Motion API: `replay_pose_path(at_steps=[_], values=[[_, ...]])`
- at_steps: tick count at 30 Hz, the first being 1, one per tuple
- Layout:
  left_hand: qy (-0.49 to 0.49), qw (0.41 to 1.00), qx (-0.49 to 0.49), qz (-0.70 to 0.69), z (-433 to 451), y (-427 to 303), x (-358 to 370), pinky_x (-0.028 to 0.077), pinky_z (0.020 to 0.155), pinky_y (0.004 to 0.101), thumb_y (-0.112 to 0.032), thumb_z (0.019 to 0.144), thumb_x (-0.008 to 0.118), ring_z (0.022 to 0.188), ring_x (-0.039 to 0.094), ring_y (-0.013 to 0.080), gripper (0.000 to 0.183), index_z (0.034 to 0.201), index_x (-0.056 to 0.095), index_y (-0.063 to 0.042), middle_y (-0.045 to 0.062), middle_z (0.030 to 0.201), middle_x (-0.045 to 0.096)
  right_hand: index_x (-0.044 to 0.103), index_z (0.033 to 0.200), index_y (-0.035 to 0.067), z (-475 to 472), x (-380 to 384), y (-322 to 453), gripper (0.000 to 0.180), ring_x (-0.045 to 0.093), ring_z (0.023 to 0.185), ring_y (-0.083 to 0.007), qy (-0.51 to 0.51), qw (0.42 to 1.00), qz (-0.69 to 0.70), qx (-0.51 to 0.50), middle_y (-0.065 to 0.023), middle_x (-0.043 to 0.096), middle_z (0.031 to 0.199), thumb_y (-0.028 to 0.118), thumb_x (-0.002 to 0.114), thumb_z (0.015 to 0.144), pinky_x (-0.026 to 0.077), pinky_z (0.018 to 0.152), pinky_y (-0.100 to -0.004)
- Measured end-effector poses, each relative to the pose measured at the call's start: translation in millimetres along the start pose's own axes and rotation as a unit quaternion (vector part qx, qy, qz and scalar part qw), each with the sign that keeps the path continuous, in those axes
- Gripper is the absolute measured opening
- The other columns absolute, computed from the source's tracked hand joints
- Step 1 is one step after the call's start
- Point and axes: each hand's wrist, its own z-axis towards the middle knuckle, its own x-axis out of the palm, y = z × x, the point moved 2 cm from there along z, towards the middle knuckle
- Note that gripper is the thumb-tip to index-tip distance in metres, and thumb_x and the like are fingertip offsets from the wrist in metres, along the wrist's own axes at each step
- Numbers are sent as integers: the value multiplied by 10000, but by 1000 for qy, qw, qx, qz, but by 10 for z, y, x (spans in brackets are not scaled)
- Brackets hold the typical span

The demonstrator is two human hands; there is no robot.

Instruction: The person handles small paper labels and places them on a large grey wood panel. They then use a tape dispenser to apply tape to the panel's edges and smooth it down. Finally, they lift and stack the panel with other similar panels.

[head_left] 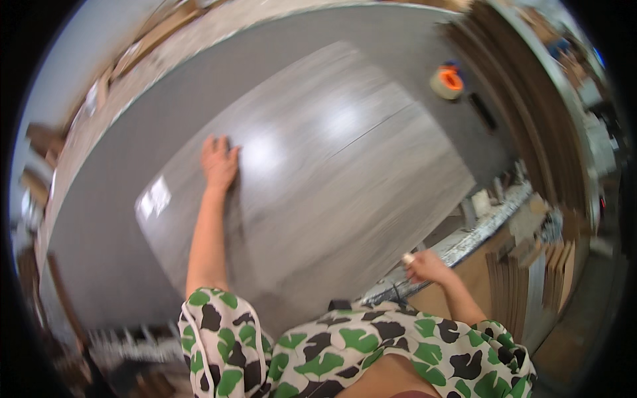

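A large rectangular wood-grain panel [318, 179] in glossy grey lies at an angle before me. A dark slit or line runs in from its far right edge. My left hand [219, 162] rests on the panel's face near its left long edge, fingers spread and holding nothing. Close to the panel's lower right edge, my right hand [429, 267] is closed around a small pale object [408, 258]; blur and my fingers hide what it is. A shiny, whitish clear patch [154, 197], perhaps tape or a sticker, marks the panel's left corner.
Beneath the panel is a dark grey board [99, 244]. Rolls of tape [448, 84] and a dark narrow object [482, 112] lie at the right. Long brown boards [537, 109] are stacked beyond them. More boards [517, 283] stand on edge by my right arm.
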Motion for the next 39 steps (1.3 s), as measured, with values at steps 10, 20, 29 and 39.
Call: replay_pose_path(at_steps=[10,20,29,39], values=[[-41,941,-319,106,-3014,600,-1739,321,964,452,-318,787,623,1153,403,394,551,1184,472,33,245,1235,444,565,1084,16,1187,-1858,446,278,588,852,-221,-404,826,-171,-354,-120,616,952,189,533,868,465,719,-308],[-52,822,-565,40,-3052,1012,-1774,349,934,427,-398,747,628,1058,443,386,542,1110,567,0,230,1104,519,498,1188,-2,2269,-2237,1473,480,498,1049,-375,-460,691,-470,-301,-214,525,1159,349,487,862,380,907,-436],[-133,755,-639,-61,-3017,1162,-1553,441,841,363,-364,683,707,924,559,277,364,944,684,-111,130,995,596,426,1289,166,2459,-2104,1351,464,455,1092,-387,-532,643,-473,-284,-158,452,1270,399,402,889,362,935,-445],[-198,760,-611,-105,-3030,1224,-1575,473,760,334,-243,672,709,799,621,241,280,895,692,-74,119,858,660,481,1246,152,2356,-1913,1307,418,500,1046,-353,-571,600,-472,-302,-170,493,1216,315,465,861,416,872,-443]])
